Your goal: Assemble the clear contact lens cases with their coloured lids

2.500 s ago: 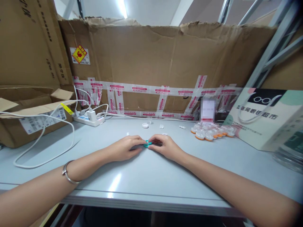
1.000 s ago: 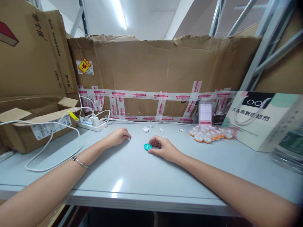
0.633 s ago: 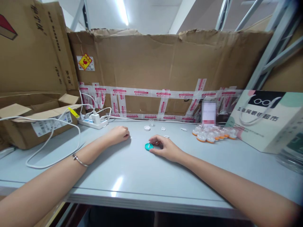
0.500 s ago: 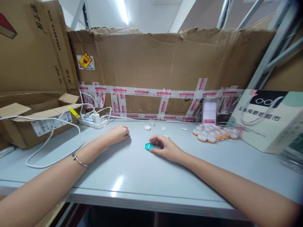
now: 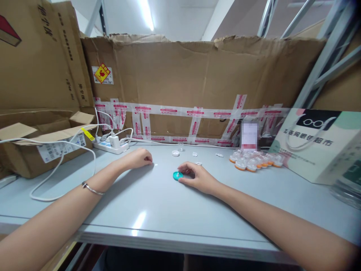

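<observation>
My right hand [image 5: 197,177] has its thumb and fingers around the edge of a small teal round disc [image 5: 175,176] on the table. A tiny white part stands at the disc's centre. To the left, my left hand [image 5: 140,158] hovers low over the table or rests on it, fingers curled together; whatever they may hold is hidden. Just right of its fingertips lies a tiny white piece [image 5: 156,164]. Beyond the hands are a white ring-shaped part [image 5: 175,153], a clear round part [image 5: 181,149] and a small white part [image 5: 194,154]. Another white part [image 5: 199,163] shows behind my right hand.
Several clear, orange-rimmed round cases [image 5: 251,165] cluster at the right, beside a paper bag [image 5: 307,150]. A small white piece [image 5: 219,155] lies left of them. A power strip [image 5: 113,146] with white cables and an open cardboard box [image 5: 47,146] stand left. Cardboard [image 5: 180,75] walls the back.
My left hand has drawn back slightly to the left, and the tiny white piece by its fingertips shows more clearly. My right hand and the teal disc stay in place.
</observation>
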Action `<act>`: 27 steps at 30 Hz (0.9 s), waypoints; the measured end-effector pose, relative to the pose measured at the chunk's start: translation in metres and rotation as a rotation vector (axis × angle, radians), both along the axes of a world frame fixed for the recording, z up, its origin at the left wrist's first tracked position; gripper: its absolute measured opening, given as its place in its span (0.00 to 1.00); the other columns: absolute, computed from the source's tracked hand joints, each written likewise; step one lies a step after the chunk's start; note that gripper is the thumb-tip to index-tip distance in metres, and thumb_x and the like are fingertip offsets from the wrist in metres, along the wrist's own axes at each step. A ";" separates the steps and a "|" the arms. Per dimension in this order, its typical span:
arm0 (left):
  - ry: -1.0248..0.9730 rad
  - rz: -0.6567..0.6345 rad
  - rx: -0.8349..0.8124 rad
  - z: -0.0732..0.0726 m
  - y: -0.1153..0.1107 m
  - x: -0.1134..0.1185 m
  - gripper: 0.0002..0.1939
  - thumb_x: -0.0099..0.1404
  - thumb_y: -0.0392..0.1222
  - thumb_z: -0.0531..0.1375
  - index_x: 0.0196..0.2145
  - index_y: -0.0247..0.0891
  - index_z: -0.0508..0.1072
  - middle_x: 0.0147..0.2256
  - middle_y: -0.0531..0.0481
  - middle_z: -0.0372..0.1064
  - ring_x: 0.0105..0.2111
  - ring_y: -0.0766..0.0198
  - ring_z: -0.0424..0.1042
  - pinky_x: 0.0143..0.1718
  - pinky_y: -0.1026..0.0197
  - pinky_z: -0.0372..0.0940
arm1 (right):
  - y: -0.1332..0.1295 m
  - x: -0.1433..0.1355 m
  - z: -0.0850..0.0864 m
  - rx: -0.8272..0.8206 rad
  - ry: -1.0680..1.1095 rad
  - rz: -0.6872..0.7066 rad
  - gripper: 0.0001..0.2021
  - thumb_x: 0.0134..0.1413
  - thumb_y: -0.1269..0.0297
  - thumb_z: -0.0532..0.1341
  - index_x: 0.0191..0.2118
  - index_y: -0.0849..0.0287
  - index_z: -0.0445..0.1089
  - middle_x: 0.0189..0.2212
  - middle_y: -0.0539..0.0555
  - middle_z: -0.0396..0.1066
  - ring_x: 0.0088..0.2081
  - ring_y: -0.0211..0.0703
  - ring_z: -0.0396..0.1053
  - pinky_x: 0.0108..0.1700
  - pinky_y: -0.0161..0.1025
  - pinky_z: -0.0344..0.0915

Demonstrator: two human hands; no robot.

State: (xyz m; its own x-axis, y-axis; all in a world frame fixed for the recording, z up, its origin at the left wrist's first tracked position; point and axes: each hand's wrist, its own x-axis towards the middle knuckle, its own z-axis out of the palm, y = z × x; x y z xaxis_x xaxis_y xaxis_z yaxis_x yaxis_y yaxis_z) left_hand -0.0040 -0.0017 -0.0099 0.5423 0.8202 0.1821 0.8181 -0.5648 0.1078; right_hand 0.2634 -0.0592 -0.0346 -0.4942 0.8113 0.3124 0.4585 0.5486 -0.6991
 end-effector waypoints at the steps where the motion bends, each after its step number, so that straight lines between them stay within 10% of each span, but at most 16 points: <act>1: 0.016 0.000 0.023 0.000 -0.002 0.001 0.08 0.53 0.36 0.55 0.26 0.38 0.75 0.28 0.49 0.74 0.28 0.64 0.70 0.30 0.67 0.60 | 0.000 0.000 0.000 -0.003 -0.001 -0.001 0.12 0.44 0.66 0.62 0.38 0.58 0.67 0.36 0.52 0.71 0.38 0.39 0.67 0.43 0.40 0.64; 8: 0.036 0.063 0.174 -0.003 -0.021 0.018 0.09 0.54 0.32 0.52 0.27 0.34 0.73 0.30 0.44 0.71 0.28 0.61 0.70 0.31 0.63 0.61 | 0.000 0.002 -0.001 -0.008 0.019 0.007 0.14 0.42 0.65 0.63 0.39 0.58 0.66 0.37 0.53 0.70 0.39 0.40 0.68 0.45 0.42 0.65; 14: -0.203 -0.207 0.329 -0.004 -0.049 0.045 0.10 0.62 0.34 0.51 0.33 0.36 0.72 0.32 0.48 0.72 0.31 0.66 0.71 0.34 0.66 0.62 | 0.000 0.002 -0.004 0.002 0.062 0.094 0.18 0.45 0.68 0.61 0.45 0.56 0.62 0.42 0.54 0.69 0.44 0.40 0.68 0.50 0.43 0.63; 27: -0.039 -0.403 0.414 -0.019 -0.053 0.064 0.10 0.63 0.35 0.51 0.31 0.37 0.72 0.30 0.51 0.72 0.32 0.67 0.70 0.41 0.61 0.58 | 0.002 0.002 -0.004 0.014 0.037 0.146 0.19 0.48 0.67 0.60 0.47 0.56 0.57 0.40 0.53 0.70 0.42 0.39 0.68 0.49 0.42 0.63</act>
